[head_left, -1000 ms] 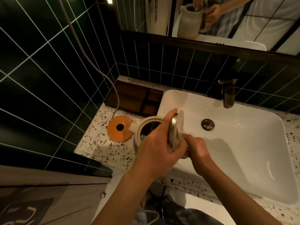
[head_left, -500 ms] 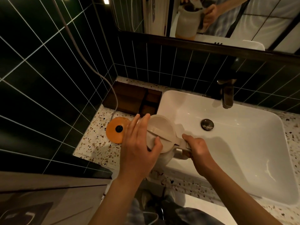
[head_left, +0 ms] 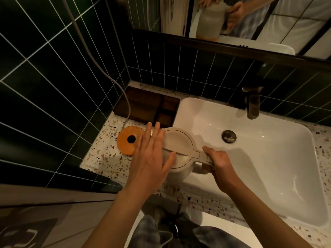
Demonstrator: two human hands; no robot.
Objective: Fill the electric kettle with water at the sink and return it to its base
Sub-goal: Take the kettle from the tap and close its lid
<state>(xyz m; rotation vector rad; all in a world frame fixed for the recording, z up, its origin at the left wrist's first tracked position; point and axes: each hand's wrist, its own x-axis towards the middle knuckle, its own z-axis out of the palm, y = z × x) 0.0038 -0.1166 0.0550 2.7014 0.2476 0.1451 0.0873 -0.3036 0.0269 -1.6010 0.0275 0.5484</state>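
Note:
The cream electric kettle (head_left: 180, 145) is held upright over the left rim of the white sink (head_left: 268, 158), its lid down. My right hand (head_left: 217, 161) is wrapped around the kettle's handle. My left hand (head_left: 152, 156) lies flat with fingers spread against the lid's left side, holding nothing. The round orange base (head_left: 126, 140) with a black centre pin sits on the speckled counter just left of the kettle, partly hidden by my left fingers. Its grey cord (head_left: 125, 97) runs up the tiled wall.
A dark metal tap (head_left: 252, 102) stands at the back of the sink, above the drain plug (head_left: 228, 136). A brown wooden organiser tray (head_left: 143, 106) fills the back left corner. Dark green tiled walls close in on the left and behind. A mirror (head_left: 232, 18) hangs above.
The kettle's lid went from raised on edge to closed flat. My left hand let go of the lid and now rests spread on its left side. The kettle stayed near the sink's left rim.

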